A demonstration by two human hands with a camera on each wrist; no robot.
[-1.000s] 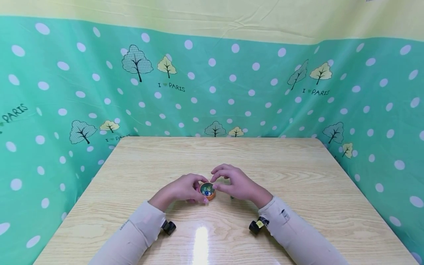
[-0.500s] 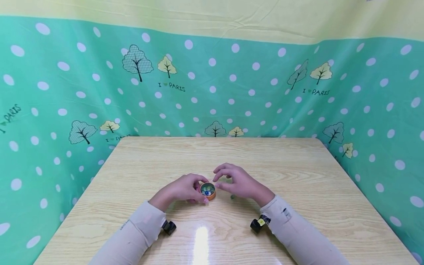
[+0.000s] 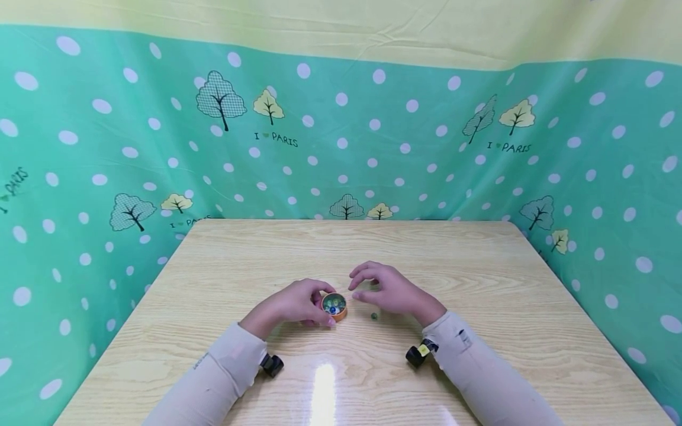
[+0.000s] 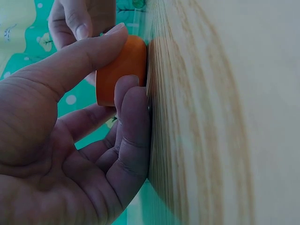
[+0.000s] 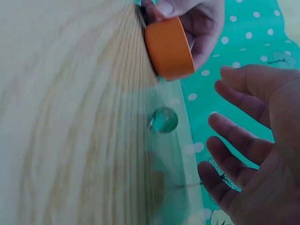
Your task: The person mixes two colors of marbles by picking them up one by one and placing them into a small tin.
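A small round orange tin stands on the table, with several glass marbles inside, one of them deep blue. My left hand grips the tin's side between thumb and curled fingers; the left wrist view shows this hold on the orange wall up close. To the right of the tin, my right hand hovers with loosely bent, spread fingers and nothing in them. Below its palm a single clear green marble lies on the tabletop. In the right wrist view this marble sits apart from the fingers.
The wood-grain table reaches back to a green dotted curtain printed with trees. Small black wrist cameras are strapped on both sleeves. A bright light reflection shows near the table's front.
My right hand has drawn away from the tin, to the right and slightly back, uncovering the loose green marble. The left hand and tin have stayed in place.
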